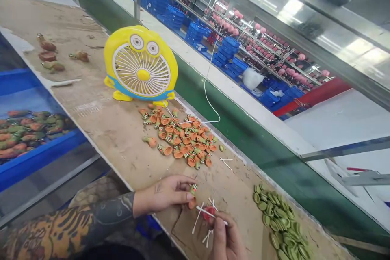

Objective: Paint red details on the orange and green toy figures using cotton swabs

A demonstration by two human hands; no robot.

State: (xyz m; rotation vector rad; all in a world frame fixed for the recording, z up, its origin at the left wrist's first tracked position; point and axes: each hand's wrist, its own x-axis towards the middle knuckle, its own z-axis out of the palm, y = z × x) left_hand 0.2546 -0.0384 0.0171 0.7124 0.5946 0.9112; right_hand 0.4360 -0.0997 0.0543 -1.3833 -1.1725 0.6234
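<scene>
The figure (192, 202) is at the near side of the table (128, 162), its head up and its orange end low, pinched between the thumb and fingers of the left hand (170, 191). So small a piece, held by so little, could twist or pop out if the thumb pressed unevenly. The right hand (225, 239) has its thumb and fingers drawn together on a swab (202, 211), whose tip points left, just beside the figure's orange end (whether the two touch, I cannot tell). A shaky push there could smear the figure or knock it askew.

Under the swab is something red (210, 210), too covered to identify; if it is wet, a dipping knuckle could carry colour onto the figure. Loose swabs (196, 223) lie around it, some crossed, and a sleeve or wrist might sweep them about or make a used one easy to mistake for a clean one.

Farther off, the pile (183, 138) is crowded and tangled, so reaching into it could send figures rolling. The cord (204, 85) runs down to its far side; a snag might drag pieces or tug the fan (143, 74). At right, the green pieces (283, 223) are heaped loosely, and a stray elbow could scatter them.
</scene>
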